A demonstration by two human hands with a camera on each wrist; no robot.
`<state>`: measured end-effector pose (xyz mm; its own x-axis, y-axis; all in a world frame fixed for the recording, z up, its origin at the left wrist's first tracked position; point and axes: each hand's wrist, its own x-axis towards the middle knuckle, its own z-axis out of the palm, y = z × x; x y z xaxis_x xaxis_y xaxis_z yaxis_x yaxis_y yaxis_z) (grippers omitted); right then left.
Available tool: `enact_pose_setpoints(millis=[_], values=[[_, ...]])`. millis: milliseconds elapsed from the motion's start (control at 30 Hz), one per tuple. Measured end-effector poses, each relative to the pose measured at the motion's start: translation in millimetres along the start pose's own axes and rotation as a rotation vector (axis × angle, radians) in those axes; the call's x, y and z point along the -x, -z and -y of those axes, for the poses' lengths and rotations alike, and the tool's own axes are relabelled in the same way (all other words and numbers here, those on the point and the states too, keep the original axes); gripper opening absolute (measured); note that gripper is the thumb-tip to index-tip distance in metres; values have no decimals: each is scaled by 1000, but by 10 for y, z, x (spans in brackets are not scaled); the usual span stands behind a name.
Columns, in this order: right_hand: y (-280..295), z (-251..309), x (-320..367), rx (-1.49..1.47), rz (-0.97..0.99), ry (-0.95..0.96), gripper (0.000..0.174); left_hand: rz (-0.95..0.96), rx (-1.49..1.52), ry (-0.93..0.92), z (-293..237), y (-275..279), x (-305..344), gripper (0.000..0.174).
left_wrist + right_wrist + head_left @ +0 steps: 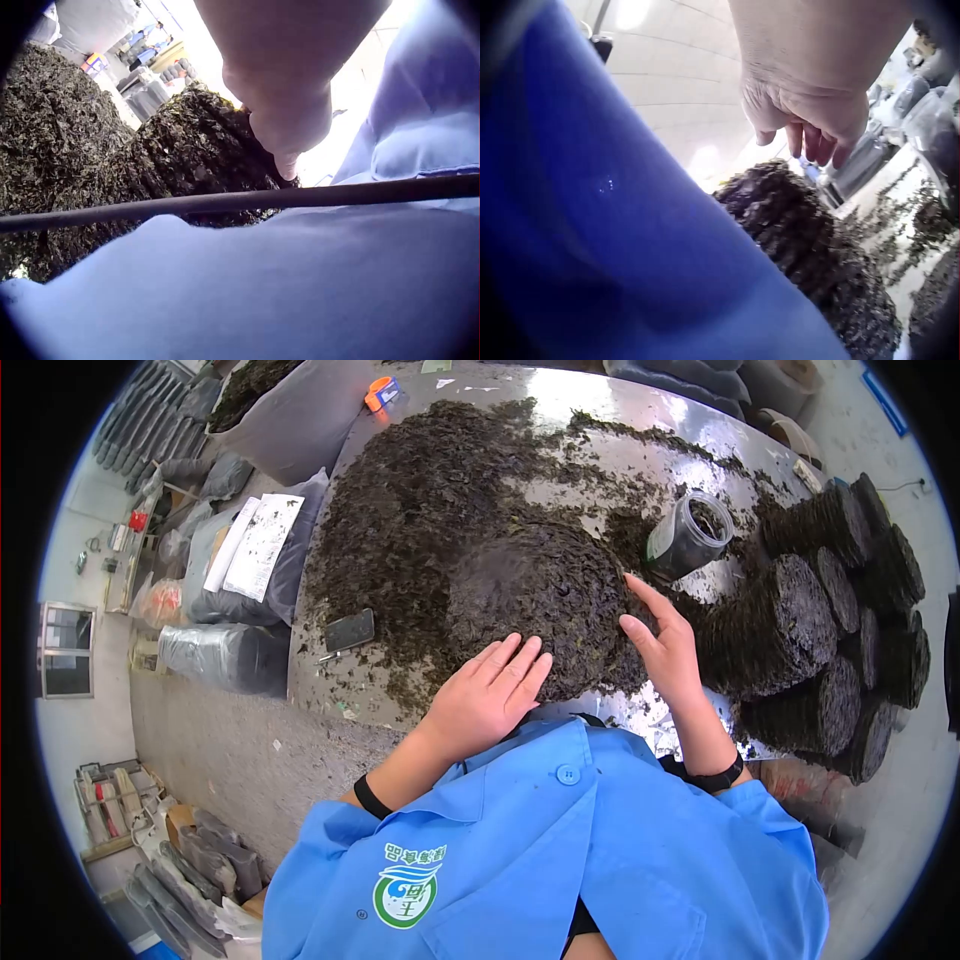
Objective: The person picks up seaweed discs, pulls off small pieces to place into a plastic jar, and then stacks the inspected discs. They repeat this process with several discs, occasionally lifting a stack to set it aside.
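A thick round cake of dark dried seaweed [545, 600] lies on the metal table in front of the person. On its near edge rests the left hand [490, 685], fingers extended and close together. The right hand [668, 645] is at the cake's right side, its thumb and index finger spread apart and the index tip near the rim. In the left wrist view the left hand [289, 112] reaches down to the seaweed's edge. Over the seaweed's side, the right hand [810, 120] appears in the right wrist view with fingers pointing down and nothing held.
Loose seaweed [400, 500] is heaped to the left and behind. A clear jar [690, 535] stands behind the right hand, and stacked round seaweed cakes [790, 625] fill the right side. A phone [350, 630] lies near the left table edge; an orange tape dispenser [380, 394] sits farther back.
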<state>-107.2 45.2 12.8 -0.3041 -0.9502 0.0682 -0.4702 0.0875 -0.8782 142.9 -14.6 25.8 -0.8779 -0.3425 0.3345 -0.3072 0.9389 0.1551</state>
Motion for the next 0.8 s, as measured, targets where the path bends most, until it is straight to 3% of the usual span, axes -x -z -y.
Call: enact_pose_setpoints(millis=[133, 233, 267, 333, 400, 433, 467, 500, 533, 600, 633, 700, 800], values=[[23, -69, -16, -78, 0, 65, 45, -49, -54, -19, 8, -22, 11, 62], [67, 118, 37, -656, 65, -126, 49, -82, 106, 53, 64, 169, -72, 67], [45, 136, 44, -658, 55, -123, 49, -154, 164, 107, 120, 244, -97, 63], [23, 129, 14, -324, 113, 13, 52, -320, 181, 125, 324, 355, -121, 58], [-22, 5, 7, -15, 148, 155, 52, -588, 695, 611, 248, 486, -155, 40], [-1, 67, 17, 13, 79, 154, 52, -713, 874, 726, 409, 418, -40, 28], [19, 162, 12, 37, 6, 158, 51, -712, 864, 719, 415, 414, -53, 28], [31, 208, -37, -54, -42, 179, 51, -830, 1272, 732, 388, 442, -142, 27], [7, 266, -86, -337, -70, 142, 50, -931, 1690, 722, 366, 461, -212, 27], [-43, 400, -123, -887, -19, -56, 44, -860, 1806, 841, 329, 313, -182, 34], [-34, 389, -113, -890, -27, -57, 44, -827, 1835, 867, 273, 269, -186, 34], [-19, 360, -109, -968, 144, -149, 38, -789, 1865, 891, 202, 194, -181, 35], [-38, 295, -60, -934, 91, -139, 33, -746, 1923, 918, 145, 126, -179, 36]])
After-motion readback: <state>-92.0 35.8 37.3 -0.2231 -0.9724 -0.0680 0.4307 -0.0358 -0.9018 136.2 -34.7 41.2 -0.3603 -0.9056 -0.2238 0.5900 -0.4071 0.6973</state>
